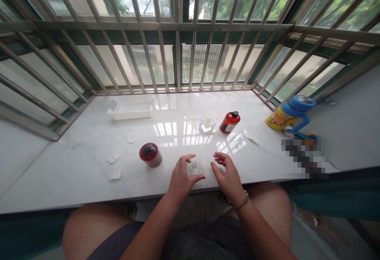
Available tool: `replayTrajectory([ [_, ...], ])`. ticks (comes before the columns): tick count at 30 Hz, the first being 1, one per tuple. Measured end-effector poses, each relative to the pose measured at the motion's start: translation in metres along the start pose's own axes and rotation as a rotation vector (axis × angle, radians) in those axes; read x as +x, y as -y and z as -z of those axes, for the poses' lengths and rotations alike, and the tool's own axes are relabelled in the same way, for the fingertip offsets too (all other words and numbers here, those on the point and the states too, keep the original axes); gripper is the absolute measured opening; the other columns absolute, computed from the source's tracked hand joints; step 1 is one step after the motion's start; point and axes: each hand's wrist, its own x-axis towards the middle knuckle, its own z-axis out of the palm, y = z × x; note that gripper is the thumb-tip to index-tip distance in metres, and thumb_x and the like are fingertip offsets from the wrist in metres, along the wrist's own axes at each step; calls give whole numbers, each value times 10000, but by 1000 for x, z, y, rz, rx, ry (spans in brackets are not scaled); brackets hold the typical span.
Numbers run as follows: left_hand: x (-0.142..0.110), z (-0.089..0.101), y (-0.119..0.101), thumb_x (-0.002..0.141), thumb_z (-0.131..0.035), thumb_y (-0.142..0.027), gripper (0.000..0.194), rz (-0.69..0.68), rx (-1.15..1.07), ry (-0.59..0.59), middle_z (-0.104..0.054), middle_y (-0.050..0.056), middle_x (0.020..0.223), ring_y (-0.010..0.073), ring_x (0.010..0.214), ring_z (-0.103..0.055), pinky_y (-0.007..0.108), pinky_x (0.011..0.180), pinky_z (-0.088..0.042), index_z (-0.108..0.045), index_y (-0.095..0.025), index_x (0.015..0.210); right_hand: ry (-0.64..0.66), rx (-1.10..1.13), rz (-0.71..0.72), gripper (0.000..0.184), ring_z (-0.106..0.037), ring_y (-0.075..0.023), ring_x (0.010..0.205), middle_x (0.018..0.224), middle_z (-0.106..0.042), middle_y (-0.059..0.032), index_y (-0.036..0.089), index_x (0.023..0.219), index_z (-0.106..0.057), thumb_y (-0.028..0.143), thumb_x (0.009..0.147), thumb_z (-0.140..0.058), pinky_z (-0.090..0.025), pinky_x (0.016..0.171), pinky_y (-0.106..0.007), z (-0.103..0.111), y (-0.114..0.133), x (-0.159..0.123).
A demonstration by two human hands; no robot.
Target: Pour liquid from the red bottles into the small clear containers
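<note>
My left hand (183, 176) curves round a small clear glass container (195, 165) near the front edge of the counter. Its thumb lies along the near side and its fingers along the far left side. Squarish in outline, the container has a rounded pale shape in its middle. Just to the right, my right hand (228, 174) hovers with bent fingers apart and nothing seen in them. A red bottle with a black cap (151, 155) stands left of my left hand. Beyond my hands are a second clear glass piece (207, 125) and another red bottle (229, 123) with a pale label.
On the white counter (74, 165), a white perforated basket (130, 111) sits at the back left. Several white crumpled pieces (116, 173) lie at left, and a thin white strip (251, 139) at right. A blue-and-yellow jug (287, 113) stands far right, near a blurred patch. Metal bars (178, 26) line the window.
</note>
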Motion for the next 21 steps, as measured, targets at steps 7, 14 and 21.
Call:
replayTrajectory([
  [7,-1,-2,1,722,-1001,-271,794,-16,-4,7,-689,50,1364,283,1263,-678,480,1129,-533,-538,-292,1367,77,48,13,352,-670,-257,1119,1294,-662,-91,278,1349,-569,301,999,-593,-587,1017,-484,-19,19,-10],
  [14,0,0,-5,766,-927,-196,687,-12,-15,30,-695,45,1347,285,1290,-662,518,1172,-498,-566,-281,1344,105,83,76,466,-655,-272,1213,1312,-657,-99,263,1384,-554,168,927,-558,-570,1051,-497,-28,32,-15],
  [21,-2,-2,-2,746,-892,-150,719,72,-51,-7,-696,59,1398,270,1226,-690,493,1136,-527,-559,-278,1371,145,76,81,523,-643,-282,1257,1357,-647,-104,273,1451,-505,207,943,-611,-540,1107,-530,-31,37,-18],
])
